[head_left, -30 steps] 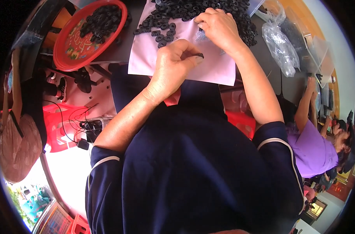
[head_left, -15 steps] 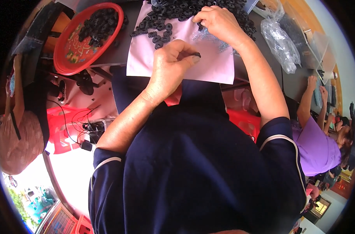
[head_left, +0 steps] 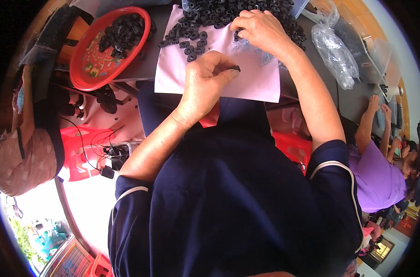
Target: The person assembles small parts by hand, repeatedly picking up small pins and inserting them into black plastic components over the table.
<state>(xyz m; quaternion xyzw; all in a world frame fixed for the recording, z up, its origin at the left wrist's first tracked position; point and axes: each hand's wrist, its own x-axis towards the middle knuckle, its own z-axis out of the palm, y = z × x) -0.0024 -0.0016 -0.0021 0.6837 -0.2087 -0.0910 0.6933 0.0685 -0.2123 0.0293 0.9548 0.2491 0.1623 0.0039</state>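
Note:
My left hand (head_left: 203, 83) is above the near part of a pink cloth (head_left: 173, 81), thumb and forefinger pinched on a small black plastic part (head_left: 236, 68). Farther right, my right hand (head_left: 260, 31) reaches down at the front edge of a large heap of black ring-like plastic parts (head_left: 214, 14). Its fingers are curled together with a dark piece at the tips, and what they grip is partly hidden. Beside and below that hand, tiny silvery-blue pieces (head_left: 253, 48) lie scattered on the cloth. Several black parts (head_left: 191, 48) lie loose to the left of the heap.
At the left, a red oval basin (head_left: 87, 78) holds more black parts. To the right a clear plastic bag (head_left: 334, 55) lies on the dark table (head_left: 313, 69). Other people work on both sides, one in a purple top (head_left: 378, 180). Red plastic stools stand below the table.
The whole view has shifted slightly down and right. My left hand keeps its pinch on the black part, and my right hand stays at the heap's edge with its fingers slightly shifted.

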